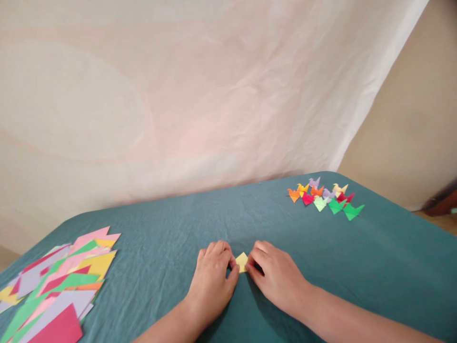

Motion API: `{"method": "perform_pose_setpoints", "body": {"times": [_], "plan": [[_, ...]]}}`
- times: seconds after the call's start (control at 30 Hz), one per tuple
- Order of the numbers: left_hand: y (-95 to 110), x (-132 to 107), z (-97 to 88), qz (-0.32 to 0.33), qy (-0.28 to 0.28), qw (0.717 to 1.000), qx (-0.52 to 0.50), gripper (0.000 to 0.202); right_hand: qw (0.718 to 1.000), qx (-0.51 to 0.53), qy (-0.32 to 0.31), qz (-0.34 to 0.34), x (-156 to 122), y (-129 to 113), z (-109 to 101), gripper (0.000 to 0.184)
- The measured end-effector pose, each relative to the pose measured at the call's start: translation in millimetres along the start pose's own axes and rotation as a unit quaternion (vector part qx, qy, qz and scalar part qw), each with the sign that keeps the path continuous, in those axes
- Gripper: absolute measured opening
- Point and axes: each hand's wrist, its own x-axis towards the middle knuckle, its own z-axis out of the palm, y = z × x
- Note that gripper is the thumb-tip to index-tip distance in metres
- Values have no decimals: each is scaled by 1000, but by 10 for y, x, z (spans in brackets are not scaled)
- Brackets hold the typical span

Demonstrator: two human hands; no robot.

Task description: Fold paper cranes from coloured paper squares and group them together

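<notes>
A small folded piece of pale yellow paper [242, 262] lies between my two hands at the front middle of the table. On its left edge, my left hand [216, 276] pinches it between thumb and fingers. My right hand [273, 271] grips the opposite edge with bent fingers. The paper's pointed top shows between the fingertips; its side edges are hidden by them.
A dark green cloth covers the table [160, 247]. Loose sheets of coloured paper [60, 281] are spread in an overlapping pile at the left. Several small folded paper birds [321, 204] stand grouped at the back right. Behind the table hangs a pale sheet [214, 95].
</notes>
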Motion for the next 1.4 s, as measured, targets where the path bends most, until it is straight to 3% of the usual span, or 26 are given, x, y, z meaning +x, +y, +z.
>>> {"method": "perform_pose_setpoints", "body": {"times": [0.2,0.53,0.67,1.4], "plan": [[-21,-9,-1,7,5,1000,-2,11,1000,-6,4,-1,2,3,3,13],[-83,1,20,18,25,996,-88,12,1000,-15,2,-1,4,6,7,12],[-77,32,38,4,16,997,-78,6,1000,-1,0,0,6,8,1,12],[-37,62,28,23,-15,1000,-8,16,1000,-7,-2,1,5,14,2,11]]}}
